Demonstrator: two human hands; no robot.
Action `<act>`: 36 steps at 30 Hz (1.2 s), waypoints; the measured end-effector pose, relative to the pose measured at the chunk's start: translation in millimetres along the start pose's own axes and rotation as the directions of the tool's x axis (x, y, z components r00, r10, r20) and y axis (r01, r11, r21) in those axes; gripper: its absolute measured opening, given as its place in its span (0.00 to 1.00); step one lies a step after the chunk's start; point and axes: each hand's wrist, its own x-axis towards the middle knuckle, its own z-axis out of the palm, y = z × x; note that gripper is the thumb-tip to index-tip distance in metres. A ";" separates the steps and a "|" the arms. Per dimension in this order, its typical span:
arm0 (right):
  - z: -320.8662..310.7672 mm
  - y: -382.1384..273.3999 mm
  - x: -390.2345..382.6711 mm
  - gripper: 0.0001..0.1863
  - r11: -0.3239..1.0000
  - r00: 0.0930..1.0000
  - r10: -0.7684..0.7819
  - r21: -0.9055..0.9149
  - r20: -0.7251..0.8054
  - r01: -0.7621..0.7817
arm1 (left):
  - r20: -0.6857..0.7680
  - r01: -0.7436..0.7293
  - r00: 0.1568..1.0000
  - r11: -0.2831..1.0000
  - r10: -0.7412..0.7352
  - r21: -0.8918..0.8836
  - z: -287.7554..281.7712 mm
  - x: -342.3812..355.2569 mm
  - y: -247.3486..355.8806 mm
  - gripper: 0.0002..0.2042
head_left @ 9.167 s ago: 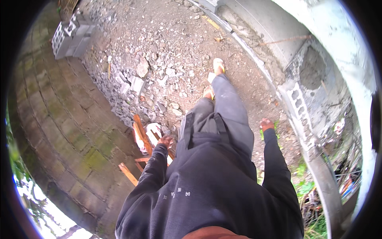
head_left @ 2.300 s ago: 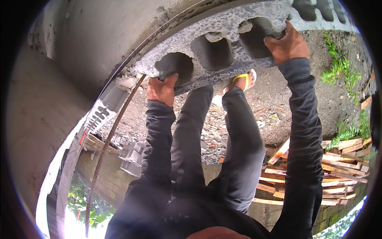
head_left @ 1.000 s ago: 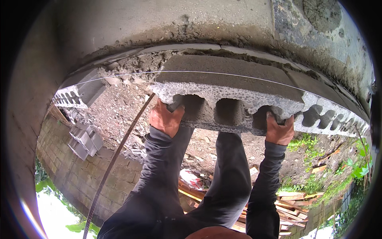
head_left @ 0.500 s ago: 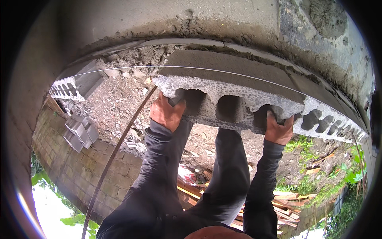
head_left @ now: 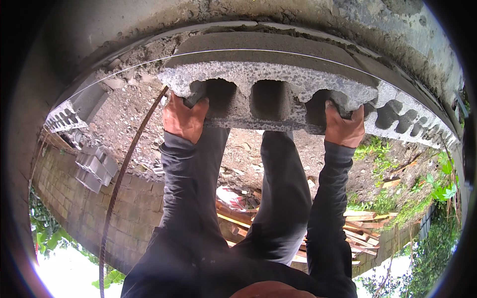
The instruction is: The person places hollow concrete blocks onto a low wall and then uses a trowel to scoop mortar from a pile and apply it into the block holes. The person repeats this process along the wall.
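L hand & R hand clamp concrete block by outer hollows, one per side, prob. for balance; taut string runs along it.

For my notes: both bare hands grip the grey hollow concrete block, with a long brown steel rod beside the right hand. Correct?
No: the head view shows the rod beside the left hand, not the right hand; the rest is correct.
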 end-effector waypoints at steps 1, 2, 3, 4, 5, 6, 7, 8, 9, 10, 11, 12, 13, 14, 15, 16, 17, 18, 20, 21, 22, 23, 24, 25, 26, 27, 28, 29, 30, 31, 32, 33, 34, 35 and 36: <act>0.2 0.5 -0.2 0.43 1.000 1.000 -0.007 -0.008 0.002 0.007 | 0.007 0.035 0.999 0.999 -0.035 -0.001 -0.5 0.3 1.0 0.24; 0.6 0.8 -0.1 0.43 1.000 1.000 -0.015 -0.018 -0.007 0.014 | 0.017 0.064 0.998 0.997 -0.065 0.049 -0.8 1.0 1.9 0.24; 0.5 0.4 -0.1 0.44 0.999 0.999 -0.037 -0.039 -0.021 0.036 | 0.015 0.069 0.997 0.996 -0.070 0.056 -0.7 0.9 2.8 0.24; 0.5 -0.3 0.3 0.44 0.999 1.000 -0.006 -0.032 -0.004 0.006 | 0.012 0.074 0.997 0.995 -0.075 0.063 -0.5 1.3 3.9 0.24; 0.3 -1.3 0.7 0.44 0.999 1.000 0.011 -0.035 0.006 -0.011 | 0.001 0.064 0.998 0.995 -0.064 0.074 -0.5 1.5 4.7 0.24; 0.1 -2.5 1.7 0.44 0.998 1.000 0.025 -0.056 0.010 -0.025 | 0.000 0.054 0.999 0.997 -0.054 0.062 -0.1 2.3 5.5 0.24; -0.4 -3.6 2.7 0.44 0.998 0.999 0.038 -0.044 0.011 -0.037 | -0.011 0.031 0.999 0.998 -0.031 0.056 0.1 2.8 6.1 0.24; -0.6 -5.0 3.9 0.44 0.998 0.999 0.048 -0.048 0.007 -0.048 | -0.018 0.007 1.000 0.998 -0.006 0.057 -0.2 3.7 6.3 0.24; -1.0 -5.8 5.2 0.44 0.996 0.998 0.062 -0.068 -0.001 -0.062 | -0.008 0.015 1.000 0.997 -0.015 0.069 -0.4 4.6 6.5 0.24; -1.3 -6.7 6.2 0.44 0.995 0.996 0.084 -0.049 0.010 -0.084 | 0.005 0.022 1.000 0.996 -0.023 0.086 -0.8 5.4 6.1 0.24; -1.4 -7.1 7.2 0.45 0.993 0.994 0.110 -0.045 0.017 -0.109 | 0.017 0.029 0.999 0.994 -0.031 0.104 -1.3 6.4 5.4 0.24; -1.8 -7.2 7.9 0.45 0.992 0.993 0.116 -0.057 0.017 -0.114 | 0.017 0.034 0.999 0.997 -0.036 0.072 -1.0 6.9 4.6 0.24; -1.6 -7.2 8.6 0.45 0.990 0.990 0.136 -0.047 0.028 -0.135 | 0.018 0.039 0.999 0.998 -0.040 0.041 -0.6 7.4 3.5 0.24; -1.6 -6.8 8.9 0.45 0.989 0.990 0.137 -0.052 0.031 -0.136 | 0.024 0.047 0.999 0.999 -0.047 0.012 -0.2 7.7 2.2 0.24; -1.2 -6.8 9.2 0.45 0.990 0.993 0.116 -0.084 0.028 -0.113 | 0.023 0.051 0.998 0.998 -0.051 0.027 0.4 8.2 0.7 0.24; -0.9 -6.7 9.4 0.45 0.988 0.990 0.139 -0.071 0.036 -0.136 | 0.027 0.057 0.998 0.997 -0.058 0.046 0.7 8.6 -1.0 0.24; -0.8 -7.2 9.8 0.45 0.987 0.989 0.140 -0.085 0.038 -0.136 | 0.024 0.055 0.998 0.996 -0.056 0.072 1.1 9.4 -2.6 0.25; -0.6 -8.4 10.1 0.45 0.984 0.991 0.127 -0.131 0.030 -0.122 | 0.023 0.051 0.998 0.997 -0.052 0.055 1.8 9.8 -4.0 0.25; -1.8 -12.4 11.7 0.43 0.992 0.994 0.109 -0.069 0.003 -0.108 | 0.007 0.026 1.000 0.999 -0.026 0.037 2.6 11.4 -5.7 0.26; -3.4 -15.2 12.8 0.43 0.991 0.994 0.110 -0.075 -0.016 -0.111 | 0.013 0.011 1.000 0.997 -0.012 0.075 2.8 12.0 -5.9 0.26; -5.4 -18.5 14.6 0.42 0.992 0.993 0.114 -0.052 -0.004 -0.114 | 0.021 -0.002 1.000 0.994 0.000 0.113 2.3 12.8 -5.7 0.26; -8.0 -21.7 16.7 0.41 0.990 0.991 0.135 -0.049 0.010 -0.135 | 0.028 -0.016 1.000 0.988 0.012 0.152 1.6 13.5 -5.1 0.26; -11.4 -25.1 18.8 0.40 0.986 0.987 0.159 -0.047 0.025 -0.157 | 0.025 0.020 0.999 0.988 -0.024 0.155 0.9 13.3 -4.0 0.26; -14.5 -28.1 21.0 0.42 0.980 0.977 0.199 -0.032 0.072 -0.197 | 0.023 0.054 0.998 0.986 -0.058 0.156 0.5 12.7 -2.6 0.26; -17.7 -30.5 23.3 0.45 0.971 0.964 0.238 -0.019 0.121 -0.237 | 0.016 0.074 0.997 0.985 -0.078 0.159 0.4 12.4 -1.1 0.25; -20.2 -32.5 25.0 0.47 0.960 0.946 0.276 -0.009 0.169 -0.278 | 0.018 0.059 0.998 0.988 -0.063 0.140 0.4 12.0 0.2 0.25; -21.6 -33.6 26.6 0.47 0.952 0.933 0.299 0.003 0.201 -0.306 | 0.014 0.030 0.999 0.992 -0.032 0.124 0.3 12.5 0.9 0.25; -22.3 -34.1 27.6 0.47 0.942 0.917 0.322 0.014 0.235 -0.334 | 0.003 -0.011 1.000 0.994 0.010 0.110 0.4 12.7 1.3 0.25; -21.7 -33.9 28.0 0.47 0.931 0.900 0.344 0.025 0.267 -0.364 | 0.005 -0.016 1.000 0.997 0.016 0.073 1.0 12.9 1.2 0.25; -20.4 -33.2 27.8 0.42 0.964 0.952 0.254 0.030 0.169 -0.263 | -0.001 -0.034 0.999 0.999 0.034 0.037 1.6 13.7 0.6 0.25; -18.3 -31.9 27.2 0.37 0.987 0.985 0.158 0.022 0.072 -0.160 | -0.006 -0.059 0.998 0.998 0.059 0.008 2.5 14.0 -0.4 0.26; -15.8 -30.3 26.2 0.32 0.999 0.998 0.054 0.005 -0.024 -0.054 | -0.003 -0.051 0.999 0.999 0.051 0.003 3.0 14.3 -1.6 0.25; -14.2 -27.9 25.3 0.32 1.000 1.000 0.015 0.013 -0.015 -0.015 | -0.003 -0.055 0.998 0.998 0.055 0.004 3.3 15.5 -2.7 0.25; -12.6 -25.6 24.1 0.32 0.999 0.999 0.039 0.013 0.007 -0.039 | -0.002 -0.059 0.998 0.998 0.059 0.003 3.7 15.8 -3.5 0.25; -11.4 -23.4 23.3 0.32 0.998 0.998 0.061 0.014 0.027 -0.061 | 0.001 -0.049 0.999 0.998 0.049 0.029 3.7 16.0 -4.0 0.25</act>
